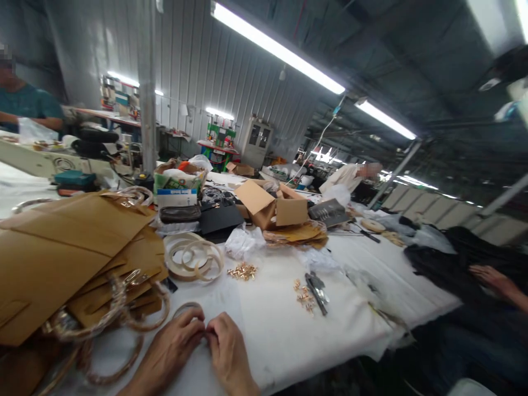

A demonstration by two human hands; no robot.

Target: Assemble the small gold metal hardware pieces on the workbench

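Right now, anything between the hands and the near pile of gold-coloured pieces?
Nothing visible: between the right hand and the gold-coloured pieces shows only the white table covering. The pale coiled strips sit left of the pile, outside the right hand's straight line to it.

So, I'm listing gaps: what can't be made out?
Head view:
Whether bare left hand and right hand pinch anything: fingers hide it.
Inside the open brown cardboard box: flaps hide it.
Shape of tiny golden metal pieces: too small.
Co-worker's bare forearm: right edge cuts it off.
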